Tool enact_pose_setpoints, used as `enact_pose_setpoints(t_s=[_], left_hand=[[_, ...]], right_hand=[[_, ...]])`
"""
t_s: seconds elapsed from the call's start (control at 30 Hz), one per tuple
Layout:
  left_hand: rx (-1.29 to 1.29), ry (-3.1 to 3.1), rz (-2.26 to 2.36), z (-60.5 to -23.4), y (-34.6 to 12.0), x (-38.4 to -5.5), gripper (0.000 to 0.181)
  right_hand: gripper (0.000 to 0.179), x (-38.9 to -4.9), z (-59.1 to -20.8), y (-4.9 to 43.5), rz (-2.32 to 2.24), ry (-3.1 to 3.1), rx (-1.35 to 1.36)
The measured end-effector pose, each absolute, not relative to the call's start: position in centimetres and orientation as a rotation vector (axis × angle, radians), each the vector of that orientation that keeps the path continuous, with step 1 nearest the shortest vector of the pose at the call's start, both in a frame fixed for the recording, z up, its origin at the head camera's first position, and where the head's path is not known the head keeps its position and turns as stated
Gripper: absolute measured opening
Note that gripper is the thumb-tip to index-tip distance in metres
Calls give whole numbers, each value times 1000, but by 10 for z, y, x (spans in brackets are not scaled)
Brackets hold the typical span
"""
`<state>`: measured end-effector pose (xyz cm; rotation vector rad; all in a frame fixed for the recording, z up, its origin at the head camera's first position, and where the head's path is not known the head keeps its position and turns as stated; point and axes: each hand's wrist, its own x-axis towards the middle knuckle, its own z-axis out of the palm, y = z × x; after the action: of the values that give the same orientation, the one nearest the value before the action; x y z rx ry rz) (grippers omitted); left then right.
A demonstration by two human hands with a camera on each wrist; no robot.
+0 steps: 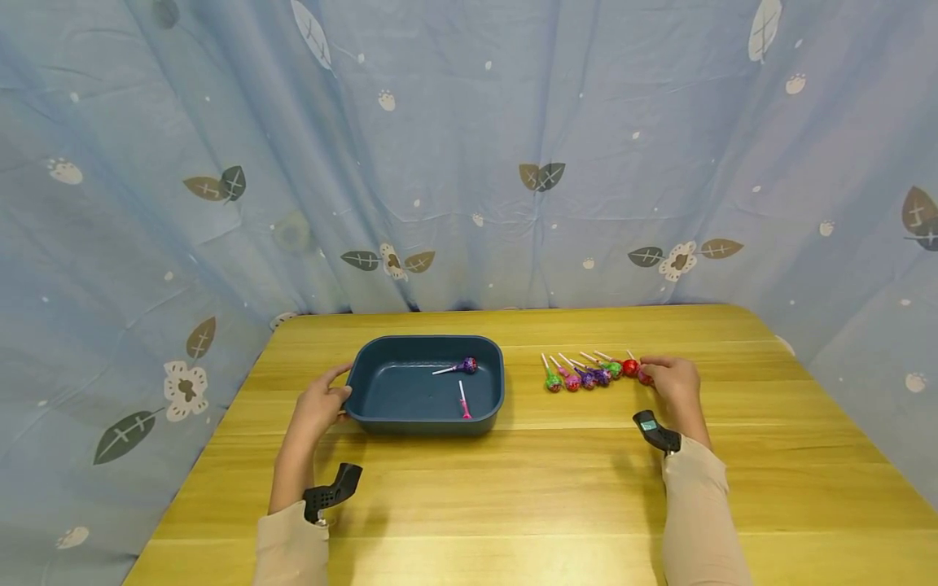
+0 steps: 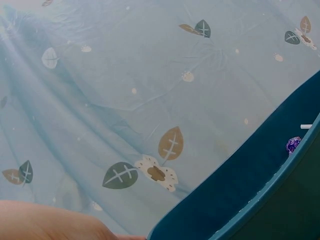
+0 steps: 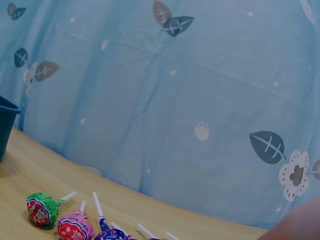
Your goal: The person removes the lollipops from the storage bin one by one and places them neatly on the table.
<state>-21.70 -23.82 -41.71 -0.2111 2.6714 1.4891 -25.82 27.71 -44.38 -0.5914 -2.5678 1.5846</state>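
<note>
A dark blue plastic basin (image 1: 425,426) stands on the left half of the table, and my left hand (image 1: 319,404) holds its left end. Inside it lie a purple lollipop (image 1: 470,365) and a pink lollipop (image 1: 465,406). To its right, several wrapped lollipops lie in a row, among them a green lollipop (image 1: 553,382), a pink-wrapped lollipop (image 1: 572,382) and a red lollipop (image 1: 630,368). At the row's right end my right hand (image 1: 676,382) pinches a pinkish-red lollipop (image 1: 645,376), partly hidden by the fingers.
The wooden table (image 1: 469,496) reaches back to a blue patterned curtain (image 1: 476,163), which hangs behind it and along both sides. Each wrist carries a black camera mount, one on the left (image 1: 331,491) and one on the right (image 1: 656,431).
</note>
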Motion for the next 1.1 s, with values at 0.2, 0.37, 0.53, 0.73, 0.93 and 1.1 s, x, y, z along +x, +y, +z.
enact_pose_setpoints(t_s=[0.2, 0.37, 0.53, 0.73, 0.93, 1.1], left_hand=[[-214, 2660, 1505, -417, -238, -216, 48], [-214, 2655, 1507, -417, -239, -216, 48], [-213, 2652, 1507, -417, -239, -216, 48], [-209, 2653, 1513, -416, -238, -216, 48], [-214, 2650, 1517, -416, -238, -216, 48], [-206, 2653, 1513, -416, -237, -216, 48]], right_hand=[[35, -260, -442, 279, 1522, -2563, -603], [33, -260, -439, 278, 1493, -2535, -615], [34, -258, -432, 277, 1575, -2458, -631], [38, -255, -423, 272, 1703, -2393, -607], [40, -254, -413, 260, 1721, -2444, -481], [37, -255, -408, 248, 1759, -2468, -435]])
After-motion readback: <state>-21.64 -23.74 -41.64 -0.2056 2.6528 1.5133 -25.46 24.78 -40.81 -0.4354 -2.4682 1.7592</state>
